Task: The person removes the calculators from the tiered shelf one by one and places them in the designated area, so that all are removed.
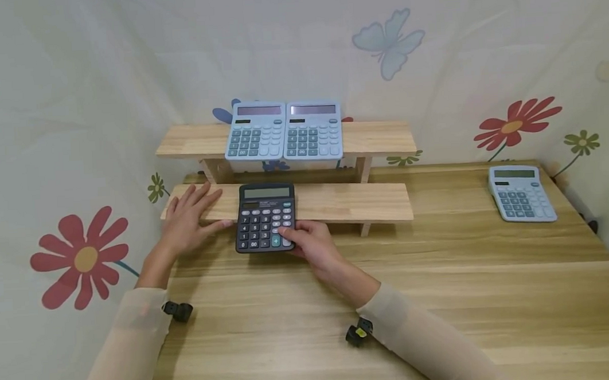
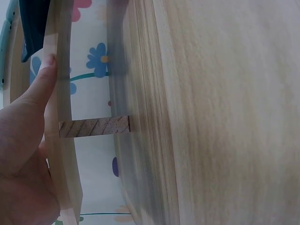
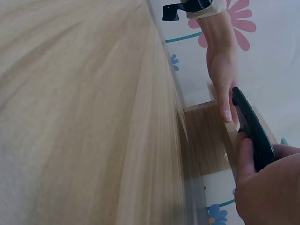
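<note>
A black calculator (image 1: 265, 218) lies tilted over the front edge of the lower wooden shelf (image 1: 357, 201). My right hand (image 1: 315, 247) grips its lower right corner, thumb on the keys and fingers beneath. In the right wrist view the calculator (image 3: 253, 131) shows edge-on in that hand (image 3: 272, 187). My left hand (image 1: 189, 222) rests with spread fingers on the left end of the lower shelf, its thumb along the front edge close to the calculator. The left wrist view shows this hand (image 2: 28, 122) against the shelf edge, with its other fingers mostly hidden.
Two light blue calculators (image 1: 255, 132) stand side by side on the upper shelf (image 1: 379, 137). Another light blue calculator (image 1: 523, 194) lies at the right of the wooden table (image 1: 444, 297). Behind the shelves hangs a flower-patterned cloth (image 1: 286, 41).
</note>
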The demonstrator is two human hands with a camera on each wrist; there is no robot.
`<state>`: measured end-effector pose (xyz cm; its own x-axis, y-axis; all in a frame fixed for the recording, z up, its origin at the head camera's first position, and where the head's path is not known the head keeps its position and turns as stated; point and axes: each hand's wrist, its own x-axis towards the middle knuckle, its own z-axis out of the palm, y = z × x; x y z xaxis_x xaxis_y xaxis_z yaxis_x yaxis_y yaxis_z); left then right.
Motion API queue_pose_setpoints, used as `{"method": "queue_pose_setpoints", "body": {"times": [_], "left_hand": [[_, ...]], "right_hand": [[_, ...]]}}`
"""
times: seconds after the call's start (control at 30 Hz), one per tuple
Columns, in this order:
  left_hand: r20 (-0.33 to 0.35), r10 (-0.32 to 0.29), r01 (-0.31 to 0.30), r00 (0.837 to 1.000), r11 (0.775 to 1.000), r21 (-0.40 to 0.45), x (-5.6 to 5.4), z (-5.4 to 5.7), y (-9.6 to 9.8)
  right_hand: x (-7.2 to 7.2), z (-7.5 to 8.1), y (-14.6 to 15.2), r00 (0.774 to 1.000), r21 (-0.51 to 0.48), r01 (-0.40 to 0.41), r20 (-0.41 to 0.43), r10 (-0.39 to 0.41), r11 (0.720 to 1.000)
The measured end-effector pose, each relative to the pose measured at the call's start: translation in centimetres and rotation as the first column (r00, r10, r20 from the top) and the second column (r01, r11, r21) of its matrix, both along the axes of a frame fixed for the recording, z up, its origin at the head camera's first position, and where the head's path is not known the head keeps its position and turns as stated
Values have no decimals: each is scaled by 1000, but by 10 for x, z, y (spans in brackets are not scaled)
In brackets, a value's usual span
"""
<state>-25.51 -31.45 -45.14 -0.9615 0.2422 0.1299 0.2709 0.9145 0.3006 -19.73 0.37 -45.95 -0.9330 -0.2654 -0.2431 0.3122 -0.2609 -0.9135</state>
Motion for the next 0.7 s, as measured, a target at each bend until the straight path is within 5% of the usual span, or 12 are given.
{"method": "queue_pose_setpoints", "body": {"times": [0.7], "left_hand": [[13, -4, 4, 1000, 1000, -5, -2, -1, 0]], "right_hand": [[-2, 4, 2, 999, -67, -3, 51, 6, 998]]}}
